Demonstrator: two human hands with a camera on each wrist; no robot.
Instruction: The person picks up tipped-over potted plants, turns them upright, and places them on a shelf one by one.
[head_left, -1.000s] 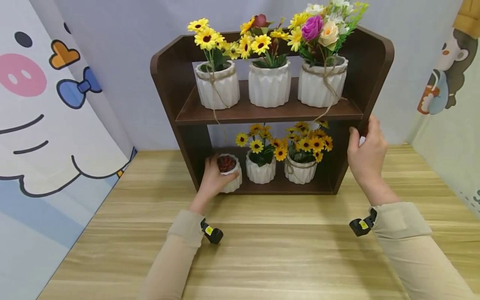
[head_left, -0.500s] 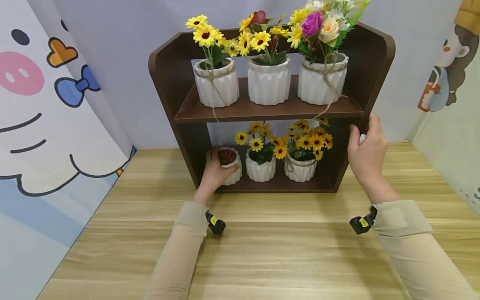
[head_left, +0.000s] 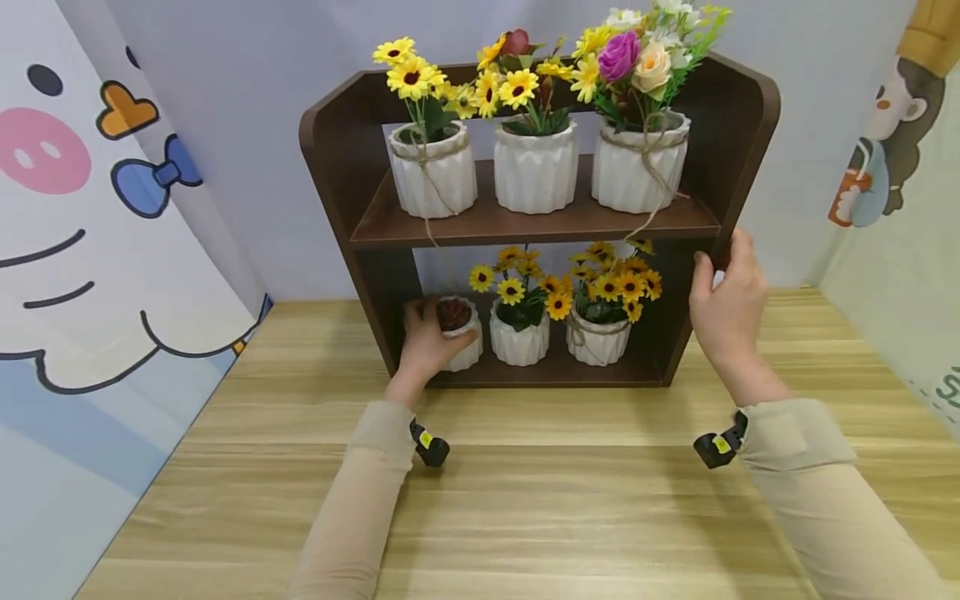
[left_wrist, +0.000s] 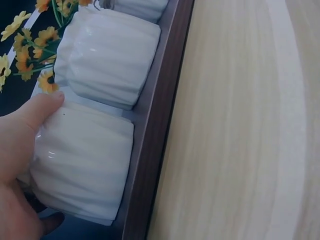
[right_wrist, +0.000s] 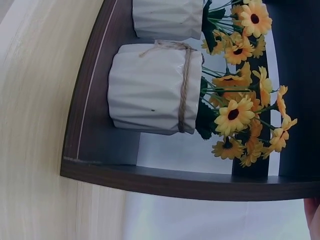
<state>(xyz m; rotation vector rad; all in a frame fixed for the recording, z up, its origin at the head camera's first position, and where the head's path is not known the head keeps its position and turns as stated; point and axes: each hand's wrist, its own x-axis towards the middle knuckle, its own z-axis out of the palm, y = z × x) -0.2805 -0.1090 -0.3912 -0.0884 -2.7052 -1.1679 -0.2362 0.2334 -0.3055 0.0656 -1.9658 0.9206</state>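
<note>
In the head view my left hand grips a small white ribbed pot with a dark red succulent in it. This pot stands at the left end of the lower shelf of a dark brown two-tier rack. The left wrist view shows the thumb along the pot's rim and other fingers round its far side. My right hand holds the rack's right side panel, thumb in front; some fingers are hidden behind it. Only a sliver of that hand shows in the right wrist view.
Two white pots of yellow flowers, one plain and one twine-tied, stand right of the held pot. Three larger flower pots fill the upper shelf, among them a middle one. The wooden table extends in front; curtains stand behind.
My left hand has pushed the succulent pot slightly back, from the shelf's front edge further onto the lower shelf. My right hand keeps its hold on the side panel.
</note>
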